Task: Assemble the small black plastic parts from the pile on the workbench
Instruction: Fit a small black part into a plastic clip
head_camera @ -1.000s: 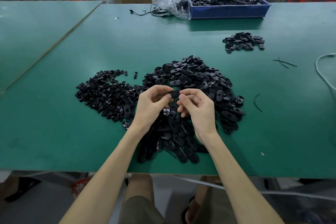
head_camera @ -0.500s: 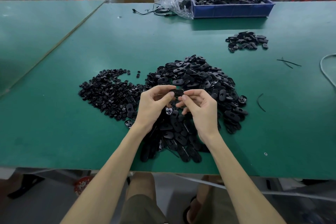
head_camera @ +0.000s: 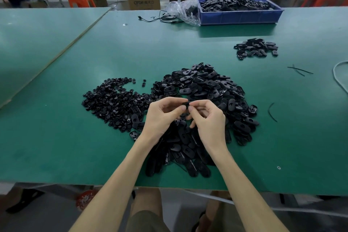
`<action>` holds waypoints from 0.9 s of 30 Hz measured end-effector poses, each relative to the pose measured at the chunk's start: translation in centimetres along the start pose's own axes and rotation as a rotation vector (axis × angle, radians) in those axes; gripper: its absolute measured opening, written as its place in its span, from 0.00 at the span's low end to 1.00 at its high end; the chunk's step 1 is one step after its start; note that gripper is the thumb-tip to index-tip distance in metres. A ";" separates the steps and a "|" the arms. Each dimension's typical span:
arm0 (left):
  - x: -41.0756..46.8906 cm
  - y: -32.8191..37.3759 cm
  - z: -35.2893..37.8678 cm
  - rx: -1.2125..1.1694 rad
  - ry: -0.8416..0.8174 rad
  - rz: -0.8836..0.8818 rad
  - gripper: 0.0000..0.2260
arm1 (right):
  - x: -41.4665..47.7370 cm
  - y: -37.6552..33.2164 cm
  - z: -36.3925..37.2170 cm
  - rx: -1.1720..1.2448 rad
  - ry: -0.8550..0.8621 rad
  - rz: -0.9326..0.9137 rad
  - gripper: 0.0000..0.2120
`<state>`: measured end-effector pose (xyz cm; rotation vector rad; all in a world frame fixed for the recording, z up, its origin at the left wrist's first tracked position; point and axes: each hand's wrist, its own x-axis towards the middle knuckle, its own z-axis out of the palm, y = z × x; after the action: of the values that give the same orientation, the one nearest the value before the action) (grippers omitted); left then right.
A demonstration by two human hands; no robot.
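Step in hand: joining 2 pieces. Left hand (head_camera: pixel 162 117) and right hand (head_camera: pixel 209 118) both pinch 1 black plastic part (head_camera: pixel 187 104) between thumbs and forefingers, just above pile of oval shells (head_camera: pixel 207 88) on green workbench (head_camera: pixel 56 147). Fingertips hide most of part; possibly insert going into shell. Heap of small round pieces (head_camera: pixel 113 101) lies beside pile, to its left. Next move calls for firm, aligned squeeze, then setting the unit aside, perhaps on small far heap (head_camera: pixel 257 49).

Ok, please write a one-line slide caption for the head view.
Left hand and right hand pinch one small black part above the large pile on the green workbench.
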<state>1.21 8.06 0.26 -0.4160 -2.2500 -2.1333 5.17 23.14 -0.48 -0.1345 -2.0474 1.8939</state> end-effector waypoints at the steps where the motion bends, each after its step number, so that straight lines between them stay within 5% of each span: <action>1: 0.0 0.0 0.0 0.000 -0.001 -0.001 0.09 | 0.0 0.0 0.0 -0.011 0.008 -0.006 0.03; 27: -0.4 0.3 0.5 0.010 0.018 -0.064 0.07 | -0.1 0.0 0.1 -0.200 0.018 -0.118 0.05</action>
<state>1.75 8.52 0.42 -0.3270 -2.2942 -2.1455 5.25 22.98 -0.48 -0.0781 -2.1784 1.6116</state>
